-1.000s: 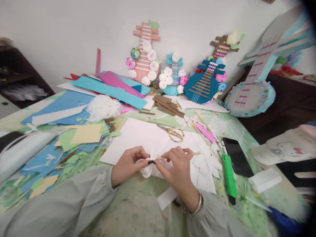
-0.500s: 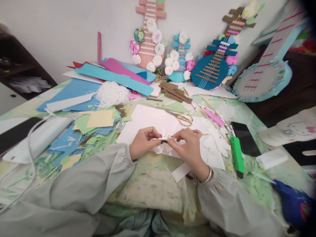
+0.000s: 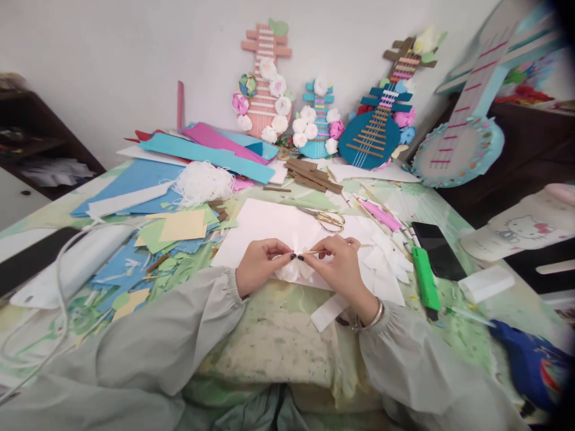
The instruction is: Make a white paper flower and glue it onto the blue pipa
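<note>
Both hands meet over a white sheet (image 3: pixel 265 218) at the middle of the table. My left hand (image 3: pixel 265 263) pinches the left side of a small white paper flower (image 3: pixel 294 272). From the right, my right hand (image 3: pixel 341 266) pinches the same flower, and a thin wooden stick (image 3: pixel 366 245) runs through its fingers, with its end sticking out to the right. The fingertips nearly touch and hide the flower's centre. Gold-handled scissors (image 3: pixel 330 220) lie beyond the hands. White paper pieces (image 3: pixel 386 254) are spread right of my right hand.
Paper scraps (image 3: pixel 182 226) and white string (image 3: pixel 204 184) lie on the left. Decorated paper instruments (image 3: pixel 371 140) lean on the wall behind. On the right are a green cutter (image 3: pixel 425 275), a phone (image 3: pixel 438 248), a cup (image 3: pixel 516 230) and a blue object (image 3: pixel 532 362).
The view has tilted up a little and shifted slightly right. The thumbs have moved slightly apart at the flower; both hands still pinch it.
</note>
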Motion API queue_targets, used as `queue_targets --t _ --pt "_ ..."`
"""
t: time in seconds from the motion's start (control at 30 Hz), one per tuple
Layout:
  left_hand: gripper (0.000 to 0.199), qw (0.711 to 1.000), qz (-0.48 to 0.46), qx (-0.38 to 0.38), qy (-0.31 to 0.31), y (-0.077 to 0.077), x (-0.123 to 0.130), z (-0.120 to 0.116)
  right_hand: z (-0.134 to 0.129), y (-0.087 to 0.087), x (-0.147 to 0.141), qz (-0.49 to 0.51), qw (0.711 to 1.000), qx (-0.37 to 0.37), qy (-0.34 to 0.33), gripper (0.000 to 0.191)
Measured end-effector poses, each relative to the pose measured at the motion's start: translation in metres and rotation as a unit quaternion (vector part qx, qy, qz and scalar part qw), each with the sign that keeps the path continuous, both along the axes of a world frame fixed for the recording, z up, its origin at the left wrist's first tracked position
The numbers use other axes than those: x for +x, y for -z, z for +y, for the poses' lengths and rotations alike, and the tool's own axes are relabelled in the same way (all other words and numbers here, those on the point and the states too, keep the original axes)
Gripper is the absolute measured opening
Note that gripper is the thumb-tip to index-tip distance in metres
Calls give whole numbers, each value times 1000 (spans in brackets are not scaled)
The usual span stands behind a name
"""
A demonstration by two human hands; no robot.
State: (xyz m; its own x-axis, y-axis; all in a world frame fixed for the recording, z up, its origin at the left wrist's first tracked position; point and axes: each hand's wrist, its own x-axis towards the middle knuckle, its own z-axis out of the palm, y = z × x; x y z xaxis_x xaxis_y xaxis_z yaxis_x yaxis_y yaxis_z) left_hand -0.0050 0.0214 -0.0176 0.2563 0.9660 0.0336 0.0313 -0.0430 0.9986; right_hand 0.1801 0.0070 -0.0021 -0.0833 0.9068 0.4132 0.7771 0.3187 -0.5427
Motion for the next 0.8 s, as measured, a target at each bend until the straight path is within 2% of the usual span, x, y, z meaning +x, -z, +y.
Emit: queue_targets --t 0.2,0.33,0.47,0.63,0.8 --pt "20 990 90 105 -6 6 -1 -2 4 -3 1 -3 995 -97 -26 30" --pt "16 964 156 213 1 6 -2 -4 6 -2 4 22 993 -112 -39 34" --pt "13 945 190 266 0 4 -3 -6 8 1 7 37 992 -115 -41 35" --pt "10 953 161 259 -5 1 -1 -8 7 1 7 50 991 -114 -45 35" --pt "17 983 99 155 -9 3 0 -7 6 -3 6 54 991 -109 -47 34"
